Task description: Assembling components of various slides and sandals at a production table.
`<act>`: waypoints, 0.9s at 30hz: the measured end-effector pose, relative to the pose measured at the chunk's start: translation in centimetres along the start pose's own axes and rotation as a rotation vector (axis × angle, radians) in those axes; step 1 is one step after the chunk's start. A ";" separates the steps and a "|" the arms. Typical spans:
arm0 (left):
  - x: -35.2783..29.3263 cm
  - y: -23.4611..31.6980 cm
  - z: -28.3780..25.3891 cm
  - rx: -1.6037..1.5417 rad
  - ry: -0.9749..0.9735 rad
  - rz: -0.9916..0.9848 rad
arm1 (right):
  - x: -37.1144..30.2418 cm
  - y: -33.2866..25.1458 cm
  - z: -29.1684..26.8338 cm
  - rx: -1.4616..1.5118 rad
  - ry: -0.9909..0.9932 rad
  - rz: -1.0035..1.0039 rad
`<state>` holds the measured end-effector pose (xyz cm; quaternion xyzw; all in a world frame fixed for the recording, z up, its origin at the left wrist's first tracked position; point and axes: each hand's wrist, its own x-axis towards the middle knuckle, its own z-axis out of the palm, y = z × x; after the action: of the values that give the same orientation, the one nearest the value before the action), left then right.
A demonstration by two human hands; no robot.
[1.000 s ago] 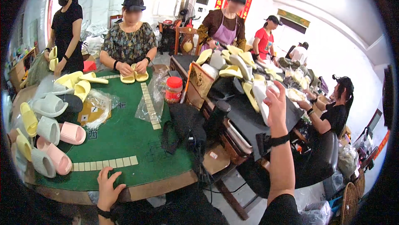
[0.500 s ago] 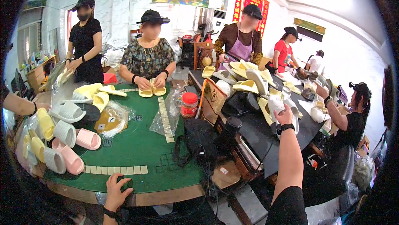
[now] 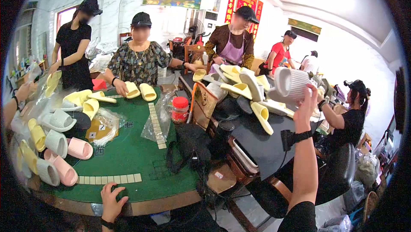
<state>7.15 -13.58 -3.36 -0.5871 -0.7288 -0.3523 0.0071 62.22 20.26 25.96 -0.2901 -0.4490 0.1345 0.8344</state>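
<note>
My right hand (image 3: 305,110) is raised over the dark table on the right, its fingers closed on a pale grey slipper (image 3: 292,84) with a ribbed strap. Near the front edge of the green table (image 3: 141,159) rests my left hand (image 3: 112,204), fingers spread and curved with nothing in them. Just beyond it runs a row of pale tiles (image 3: 109,179). Pink slippers (image 3: 61,167), grey slippers (image 3: 55,144) and yellow slippers (image 3: 37,134) lie at the left of this table. A heap of yellow and grey slippers (image 3: 239,88) covers part of the dark table.
A red-lidded jar (image 3: 180,110), clear plastic bags (image 3: 156,123) and a black bag (image 3: 188,146) stand between my arms. Across the green table, a co-worker's hand (image 3: 122,89) is beside a yellow slipper pair (image 3: 140,90). Other people work at the left and right; a black chair (image 3: 338,176) is at right.
My right hand has lifted the grey slipper up off the dark table. The co-worker opposite has moved one hand from the yellow pair toward the heap. My left hand stays at the table edge.
</note>
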 end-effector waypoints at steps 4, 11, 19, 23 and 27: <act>0.2 -0.5 -0.3 0.024 -0.027 0.031 | -4.8 -5.0 6.6 0.105 -0.310 0.126; -0.6 0.4 -2.8 -0.250 0.076 -0.020 | -18.4 -4.6 18.8 0.342 -0.877 0.418; -4.6 -2.1 -7.4 -0.136 0.150 -0.211 | -40.0 4.7 21.6 -0.226 -1.704 0.185; -4.8 -2.4 -8.5 -0.094 0.119 -0.253 | -43.5 7.6 20.6 -0.263 -1.708 0.081; -1.3 -2.2 -8.2 -0.059 0.090 -0.175 | -42.4 9.1 20.7 -0.296 -1.684 0.082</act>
<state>2.33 -19.14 1.14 -0.5047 -0.7655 -0.3991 -0.0083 21.64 14.46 0.88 -0.2156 -0.9212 0.2754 0.1705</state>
